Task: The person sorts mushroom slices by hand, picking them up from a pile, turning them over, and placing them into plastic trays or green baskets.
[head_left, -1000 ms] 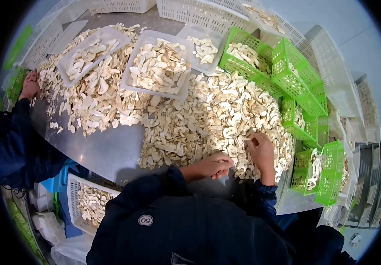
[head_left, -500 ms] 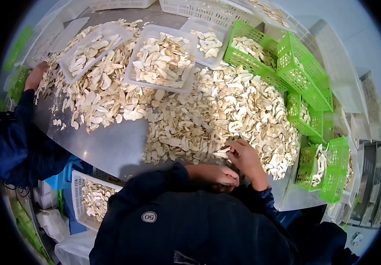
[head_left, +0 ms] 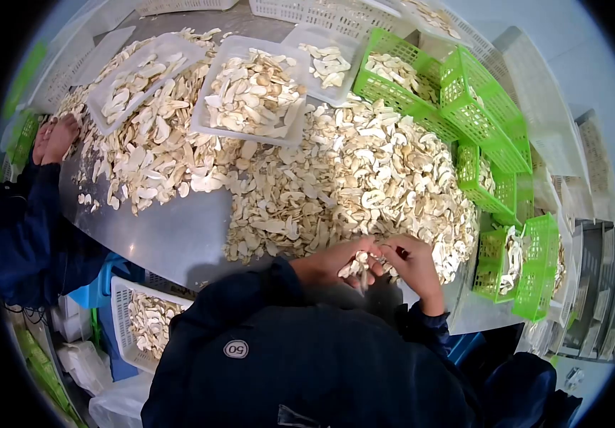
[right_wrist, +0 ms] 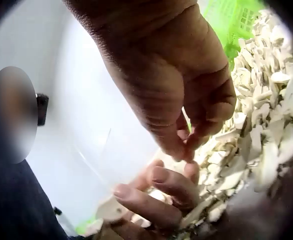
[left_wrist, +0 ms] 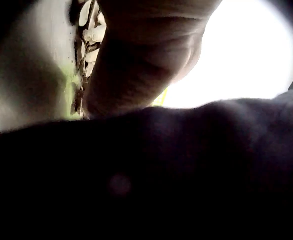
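Several dried mushroom slices point(head_left: 354, 267) lie in my left hand point(head_left: 332, 261), its fingers curled round them at the front edge of the metal table. My right hand point(head_left: 416, 265) meets it from the right, thumb and forefinger pinched together. In the right wrist view a pale mushroom slice point(right_wrist: 172, 163) shows at those fingertips, just over the left fingers point(right_wrist: 151, 206). Beyond both hands spreads a big pile of mushroom slices point(head_left: 393, 178). The left wrist view is mostly dark sleeve, with part of the left hand point(left_wrist: 141, 60) and its fingers hidden.
Green baskets point(head_left: 486, 121) with slices line the right side. White plastic trays point(head_left: 200, 118) of slices sit on the pile at the back. At the far left another person's hands point(head_left: 56, 139) touch the slices. A white crate point(head_left: 125, 335) stands below the table edge.
My right hand has gone from the pile over to my left hand. The left hand has dipped, then risen and turned, showing slices in its grasp. The other person's second hand has come into view.
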`<state>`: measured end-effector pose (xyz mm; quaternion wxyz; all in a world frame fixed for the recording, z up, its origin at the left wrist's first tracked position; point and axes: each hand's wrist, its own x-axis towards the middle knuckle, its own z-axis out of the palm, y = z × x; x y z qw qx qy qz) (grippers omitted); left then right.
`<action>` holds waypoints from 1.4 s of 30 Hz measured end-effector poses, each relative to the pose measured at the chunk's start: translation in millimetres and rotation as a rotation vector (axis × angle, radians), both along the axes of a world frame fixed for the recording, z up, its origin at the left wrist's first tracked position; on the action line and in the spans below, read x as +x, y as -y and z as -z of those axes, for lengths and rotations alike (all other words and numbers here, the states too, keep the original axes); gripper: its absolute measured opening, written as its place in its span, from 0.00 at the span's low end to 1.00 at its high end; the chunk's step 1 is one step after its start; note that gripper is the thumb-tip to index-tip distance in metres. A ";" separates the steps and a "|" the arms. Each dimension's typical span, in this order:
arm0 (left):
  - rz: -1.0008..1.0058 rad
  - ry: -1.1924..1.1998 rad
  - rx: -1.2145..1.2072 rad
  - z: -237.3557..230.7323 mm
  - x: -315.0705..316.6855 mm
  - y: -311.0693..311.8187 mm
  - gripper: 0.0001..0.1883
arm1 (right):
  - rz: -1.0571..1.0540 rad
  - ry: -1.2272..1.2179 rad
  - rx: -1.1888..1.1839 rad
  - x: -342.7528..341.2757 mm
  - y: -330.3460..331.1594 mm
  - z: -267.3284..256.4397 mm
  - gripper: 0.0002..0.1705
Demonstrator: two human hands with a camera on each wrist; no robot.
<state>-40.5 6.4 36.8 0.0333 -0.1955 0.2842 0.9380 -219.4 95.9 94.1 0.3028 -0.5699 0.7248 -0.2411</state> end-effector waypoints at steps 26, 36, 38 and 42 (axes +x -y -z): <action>-0.064 -0.174 0.007 43.8 -6.5 -4.2 0.15 | -0.146 -0.234 0.060 63.0 -70.4 39.1 0.12; 0.001 -0.135 -0.090 37.0 -11.5 -5.5 0.16 | -0.110 -0.455 -0.054 45.6 -69.9 41.6 0.08; -0.020 -0.080 -0.107 30.8 -11.3 -6.6 0.16 | -0.084 -0.407 -0.052 46.6 -67.9 39.6 0.08; -0.037 -0.069 -0.118 28.0 -9.3 -9.1 0.16 | -0.093 -0.319 -0.036 40.6 -68.6 42.3 0.08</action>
